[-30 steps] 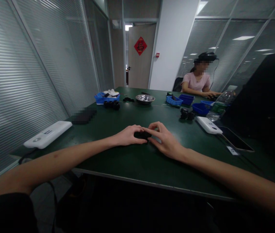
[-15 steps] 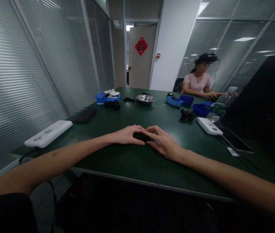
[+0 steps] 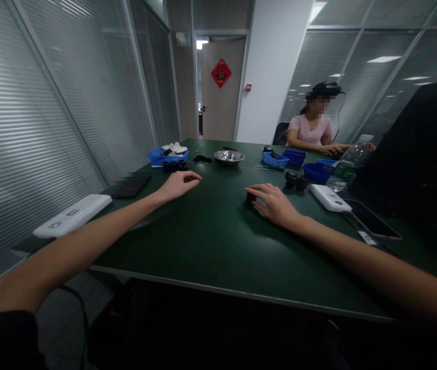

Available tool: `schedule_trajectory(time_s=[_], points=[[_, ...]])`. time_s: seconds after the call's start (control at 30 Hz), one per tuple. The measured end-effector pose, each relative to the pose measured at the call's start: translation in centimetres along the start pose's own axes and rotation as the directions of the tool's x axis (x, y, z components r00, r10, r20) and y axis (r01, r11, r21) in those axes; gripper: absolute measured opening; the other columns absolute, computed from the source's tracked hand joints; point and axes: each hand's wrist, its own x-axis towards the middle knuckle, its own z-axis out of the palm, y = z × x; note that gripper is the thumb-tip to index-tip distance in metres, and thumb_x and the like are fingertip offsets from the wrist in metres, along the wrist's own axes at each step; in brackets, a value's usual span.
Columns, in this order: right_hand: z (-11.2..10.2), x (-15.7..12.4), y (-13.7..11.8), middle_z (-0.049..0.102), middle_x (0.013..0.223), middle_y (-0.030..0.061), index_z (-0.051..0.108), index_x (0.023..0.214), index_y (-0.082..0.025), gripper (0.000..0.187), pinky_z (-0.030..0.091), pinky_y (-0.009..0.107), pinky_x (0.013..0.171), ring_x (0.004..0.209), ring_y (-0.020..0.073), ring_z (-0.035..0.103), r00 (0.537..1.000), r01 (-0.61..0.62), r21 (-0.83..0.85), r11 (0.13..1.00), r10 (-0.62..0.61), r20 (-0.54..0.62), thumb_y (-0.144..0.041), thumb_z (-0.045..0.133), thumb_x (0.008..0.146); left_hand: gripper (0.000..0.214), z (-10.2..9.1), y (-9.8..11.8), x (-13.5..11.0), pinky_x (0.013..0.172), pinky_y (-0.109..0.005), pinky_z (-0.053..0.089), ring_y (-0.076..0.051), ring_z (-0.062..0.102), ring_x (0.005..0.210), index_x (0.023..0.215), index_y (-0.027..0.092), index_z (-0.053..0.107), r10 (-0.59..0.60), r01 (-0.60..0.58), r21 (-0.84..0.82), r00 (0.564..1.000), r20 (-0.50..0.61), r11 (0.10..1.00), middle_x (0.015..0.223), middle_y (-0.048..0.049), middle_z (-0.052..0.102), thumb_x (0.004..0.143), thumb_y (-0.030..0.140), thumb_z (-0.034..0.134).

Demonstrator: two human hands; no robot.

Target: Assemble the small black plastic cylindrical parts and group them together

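Note:
My left hand (image 3: pixel 178 185) is over the left part of the green table, fingers curved and thumb a little apart, with nothing plainly in it. Just beyond it lie several black rounded pieces (image 3: pixel 175 166). To the right, my right hand (image 3: pixel 272 203) is closed around a small black object (image 3: pixel 250 196), mostly hidden under the fingers, close to the tabletop. Another cluster of black rounded pieces (image 3: pixel 296 181) lies beyond and right of that hand.
A steel bowl (image 3: pixel 229 158) and blue baskets (image 3: pixel 169 159) stand farther back. White power banks (image 3: pixel 72 216) flank my arms. At right are a phone (image 3: pixel 374 219), a water bottle (image 3: pixel 349 165) and a dark screen. A co-worker (image 3: pixel 310 128) sits at the far right.
My hands were together on a black object at the table's middle. They have parted: the left moved left and away, the right moved right with a small black object.

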Motion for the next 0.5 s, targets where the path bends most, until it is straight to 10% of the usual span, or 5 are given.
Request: schedule_trajectory(time_s=[0.2, 0.5], points=[[0.8, -0.5, 9.3, 0.062, 0.144, 0.0137, 0.058, 0.144, -0.020, 0.048, 0.038, 0.056, 0.101, 0.129, 0.0370, 0.049, 0.973, -0.231, -0.249, 0.941, 0.223, -0.063, -0.028, 0.049, 0.098, 0.025, -0.6, -5.2, 1.8, 0.083, -0.034, 0.054, -0.022, 0.068, 0.086, 0.109, 0.018, 0.077, -0.156, 0.197, 0.088, 0.925, -0.347, 0.976, 0.099, -0.0067, 0.075, 0.089, 0.026, 0.063], [1.4, -0.9, 13.5, 0.063, 0.143, 0.0132, 0.058, 0.141, -0.020, 0.046, 0.027, 0.063, 0.104, 0.132, 0.0373, 0.045, 0.957, -0.286, -0.296, 0.911, 0.260, -0.127, -0.026, 0.047, 0.096, 0.022, 0.1, -7.2, 1.6, 0.081, -0.032, 0.050, -0.020, 0.064, 0.085, 0.108, 0.018, 0.070, -0.177, 0.247, 0.121, 0.892, -0.415, 0.961, 0.103, -0.0066, 0.072, 0.088, 0.027, 0.065]])
